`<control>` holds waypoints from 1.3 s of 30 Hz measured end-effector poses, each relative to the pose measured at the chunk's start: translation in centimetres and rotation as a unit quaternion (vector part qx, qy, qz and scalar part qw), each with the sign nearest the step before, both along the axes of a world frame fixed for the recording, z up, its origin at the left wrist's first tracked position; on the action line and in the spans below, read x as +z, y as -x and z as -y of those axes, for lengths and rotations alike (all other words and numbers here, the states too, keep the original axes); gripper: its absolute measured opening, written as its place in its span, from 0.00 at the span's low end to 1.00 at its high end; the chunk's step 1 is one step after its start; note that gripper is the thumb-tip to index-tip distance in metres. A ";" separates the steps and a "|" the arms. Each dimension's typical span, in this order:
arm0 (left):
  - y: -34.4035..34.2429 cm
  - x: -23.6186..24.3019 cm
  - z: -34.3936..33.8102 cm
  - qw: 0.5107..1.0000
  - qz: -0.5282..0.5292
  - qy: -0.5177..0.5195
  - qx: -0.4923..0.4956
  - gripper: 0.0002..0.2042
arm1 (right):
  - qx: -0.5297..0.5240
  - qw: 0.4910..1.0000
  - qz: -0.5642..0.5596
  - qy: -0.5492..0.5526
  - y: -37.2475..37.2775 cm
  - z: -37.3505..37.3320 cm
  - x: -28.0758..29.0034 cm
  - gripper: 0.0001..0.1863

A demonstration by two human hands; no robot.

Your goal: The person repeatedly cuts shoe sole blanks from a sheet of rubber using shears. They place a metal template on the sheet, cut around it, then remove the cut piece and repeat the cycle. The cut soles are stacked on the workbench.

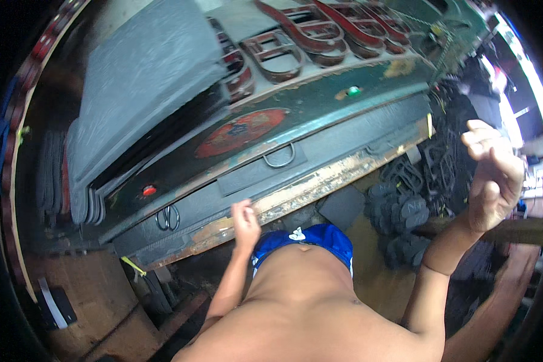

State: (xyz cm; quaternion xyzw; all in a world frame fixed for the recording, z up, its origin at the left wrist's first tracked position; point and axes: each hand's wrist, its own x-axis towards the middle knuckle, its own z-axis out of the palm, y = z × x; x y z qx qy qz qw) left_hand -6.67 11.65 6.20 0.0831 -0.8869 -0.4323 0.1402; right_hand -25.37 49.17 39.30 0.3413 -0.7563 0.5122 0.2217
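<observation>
My left hand [245, 224] is beside the worn wooden front edge [308, 192] of a narrow ledge, its fingers loosely apart, somewhat blurred, with nothing seen in them. On that ledge lie scissors with dark handle loops [168, 218] and a flat dark piece [235, 181] near a curved metal loop [279, 164]. Raised at the right, my right hand [493, 175] has its fingers apart and half bent, and holds nothing I can see. Below and left of it are heaped dark cut-out pieces [398, 211].
Behind the ledge stands a green machine [320, 105] with a red button [149, 190] and a green button [352, 91]. Grey sheets [151, 78] are stacked at its left; several red-brown metal cutting dies [277, 57] lie on top. A brown cardboard surface [84, 289] is at lower left.
</observation>
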 end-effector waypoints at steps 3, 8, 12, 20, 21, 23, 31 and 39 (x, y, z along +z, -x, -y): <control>-0.5 -1.7 -3.4 0.991 0.010 0.093 -0.098 0.08 | -0.117 0.993 0.018 -0.019 -2.7 -0.9 -2.1 0.20; -0.8 -2.2 -3.5 0.980 0.003 0.129 -0.152 0.09 | -0.256 0.885 0.389 -0.012 -10.6 -3.0 -23.2 0.12; 0.5 -2.1 -3.7 0.966 -0.077 0.148 -0.200 0.10 | -0.179 0.476 0.701 -0.501 -33.8 -3.5 -40.7 0.31; 5.2 -3.7 -3.3 0.897 -0.085 0.181 -0.395 0.11 | -0.544 0.265 0.796 0.000 -66.8 5.0 -48.0 0.21; 5.3 -4.0 -3.8 0.870 -0.130 0.170 -0.443 0.12 | -0.548 0.258 0.789 -0.104 -68.5 6.7 -46.9 0.22; 6.2 -4.7 -5.6 0.861 -0.105 0.141 -0.478 0.12 | -0.561 0.155 0.699 0.417 -68.4 8.1 -47.4 0.14; 8.8 -7.1 -13.2 0.807 -0.049 0.076 -0.583 0.09 | -0.598 0.478 0.610 0.203 -60.4 12.2 -57.5 0.14; -2.7 -16.6 -17.4 0.683 0.317 0.125 -0.646 0.08 | -0.619 0.301 0.496 0.529 -77.9 11.8 -55.0 0.13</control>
